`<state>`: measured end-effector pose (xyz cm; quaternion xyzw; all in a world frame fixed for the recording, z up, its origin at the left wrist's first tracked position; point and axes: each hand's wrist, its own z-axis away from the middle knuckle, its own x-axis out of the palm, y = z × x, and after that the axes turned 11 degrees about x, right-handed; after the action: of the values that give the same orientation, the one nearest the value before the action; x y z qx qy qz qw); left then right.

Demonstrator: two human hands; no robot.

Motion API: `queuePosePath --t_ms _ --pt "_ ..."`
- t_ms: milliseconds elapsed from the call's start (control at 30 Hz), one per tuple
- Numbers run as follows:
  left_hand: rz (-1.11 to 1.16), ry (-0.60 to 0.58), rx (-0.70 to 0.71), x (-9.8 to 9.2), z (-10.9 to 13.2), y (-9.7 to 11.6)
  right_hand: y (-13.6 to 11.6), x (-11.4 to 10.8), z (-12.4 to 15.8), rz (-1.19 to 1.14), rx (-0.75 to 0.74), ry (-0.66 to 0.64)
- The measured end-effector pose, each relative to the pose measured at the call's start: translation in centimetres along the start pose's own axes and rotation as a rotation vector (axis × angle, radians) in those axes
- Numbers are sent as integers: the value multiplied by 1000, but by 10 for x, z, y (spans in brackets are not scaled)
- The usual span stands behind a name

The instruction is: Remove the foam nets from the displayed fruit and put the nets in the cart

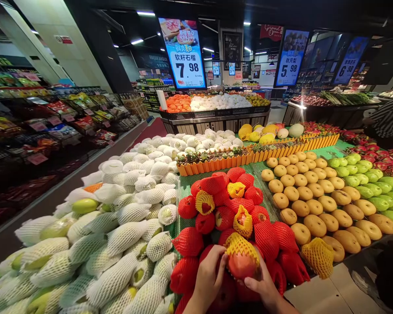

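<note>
A pomegranate [241, 261] with a yellow foam net [239, 244] partly over it is between my two hands, low in the view. My left hand [210, 272] has its fingers bent at the fruit's left side, thumb and fingertips near the net. My right hand [263, 279] holds the fruit from the right, its thumb on the lower front and its other fingers hidden behind. Around and beneath them lie pomegranates in red foam nets [266, 237], a few with yellow nets [243, 221].
White-netted fruit [122, 244] fills the left side. Rows of tan pears [315, 224] and green fruit [376, 187] lie at right, with a loose yellow net [318, 257] at their near edge. An orange planter fence [212, 166] runs behind. A person in a striped sleeve [391, 117] stands far right.
</note>
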<state>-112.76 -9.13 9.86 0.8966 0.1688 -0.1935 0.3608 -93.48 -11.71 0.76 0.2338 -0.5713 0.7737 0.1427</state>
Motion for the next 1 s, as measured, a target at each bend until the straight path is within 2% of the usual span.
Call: queuePosePath --t_ms 67,167,300,400,500,600,733,833,900,1000 --pt "-32 52 68 0 1 0 1 1 1 3 30 36" --pt "-90 139 201 -1 5 3 -8 7 5 45 68 14" --pt "-213 186 363 -4 15 8 -18 18 11 73 82 5" --pt "-273 201 400 -7 21 9 -14 21 12 39 110 16" --pt "-275 201 399 -8 20 9 -3 22 9 -29 69 24" --pt "-279 137 353 -6 13 9 5 23 4 -94 57 65" --pt "-264 46 242 -1 7 11 2 21 0 -113 163 205" --pt "-210 -112 200 1 9 13 -8 18 0 -122 180 242" --pt "-191 -185 170 1 12 13 -13 17 2 -122 148 243" --pt "-145 -226 147 4 18 9 -14 15 5 -101 60 226"
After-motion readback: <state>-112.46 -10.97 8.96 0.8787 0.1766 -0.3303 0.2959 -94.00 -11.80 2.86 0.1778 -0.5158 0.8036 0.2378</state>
